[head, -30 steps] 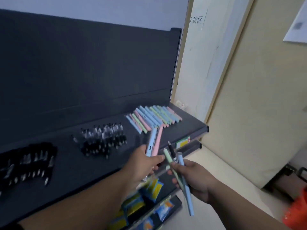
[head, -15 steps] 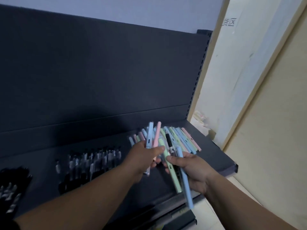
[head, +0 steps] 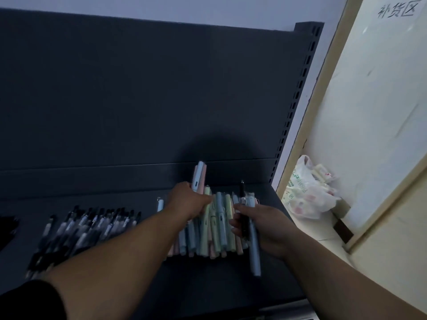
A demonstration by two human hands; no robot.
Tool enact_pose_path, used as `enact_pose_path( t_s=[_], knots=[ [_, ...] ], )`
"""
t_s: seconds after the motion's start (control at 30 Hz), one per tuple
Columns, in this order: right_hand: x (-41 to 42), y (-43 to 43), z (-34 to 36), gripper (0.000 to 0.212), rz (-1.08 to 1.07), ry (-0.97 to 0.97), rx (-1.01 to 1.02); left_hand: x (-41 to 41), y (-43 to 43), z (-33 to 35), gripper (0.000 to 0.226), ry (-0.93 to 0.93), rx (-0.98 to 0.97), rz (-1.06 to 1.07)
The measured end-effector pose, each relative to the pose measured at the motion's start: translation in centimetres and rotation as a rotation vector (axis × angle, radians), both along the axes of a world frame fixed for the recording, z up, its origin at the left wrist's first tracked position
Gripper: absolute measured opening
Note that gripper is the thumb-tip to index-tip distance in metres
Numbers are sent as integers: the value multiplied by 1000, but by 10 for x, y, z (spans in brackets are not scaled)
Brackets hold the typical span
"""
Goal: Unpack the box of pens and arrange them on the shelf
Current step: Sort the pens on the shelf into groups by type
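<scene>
Pens (head: 221,227) — slim matte pastel barrels — line the shelf (head: 208,285); fingers (head: 204,199) of left hand (head: 188,202) and right hand (head: 263,227) curl round more.

A person's arms, seen from a head-worn camera: a black sleeve (head: 30,301) with a soft, curved hem covers the upper part of the left arm. Beyond the sleeve, the left forearm (head: 111,257) and left hand (head: 187,202) are bare. To the right of the sleeve, the right forearm (head: 335,280) and right hand (head: 263,227) are bare as well.
</scene>
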State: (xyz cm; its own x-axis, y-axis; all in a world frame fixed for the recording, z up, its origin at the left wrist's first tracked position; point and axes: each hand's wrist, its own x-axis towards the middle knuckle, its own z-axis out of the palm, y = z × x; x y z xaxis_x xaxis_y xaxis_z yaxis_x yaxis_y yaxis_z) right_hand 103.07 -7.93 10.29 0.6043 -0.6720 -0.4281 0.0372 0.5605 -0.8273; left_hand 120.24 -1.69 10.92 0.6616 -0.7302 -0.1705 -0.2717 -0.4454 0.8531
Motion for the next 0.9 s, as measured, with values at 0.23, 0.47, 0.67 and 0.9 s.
enact_pose_path(
  t_s=[0.23, 0.47, 0.67, 0.9],
  knots=[
    [-6, -17, -6, 42, 119, 110, -123, -4, -4, -8, 30, -171, 49, 18],
    [4, -14, 4, 28, 370, 1, -104, -30, -5, 7, 26, 339, -302, 1],
    [10, -26, 6, 27, 195, 285, -272, -17, -6, 8, 29, 409, -311, 93],
    [13, -43, -14, 64, 217, 849, -884, -13, -1, -7, 28, 350, -278, 84]
  ],
)
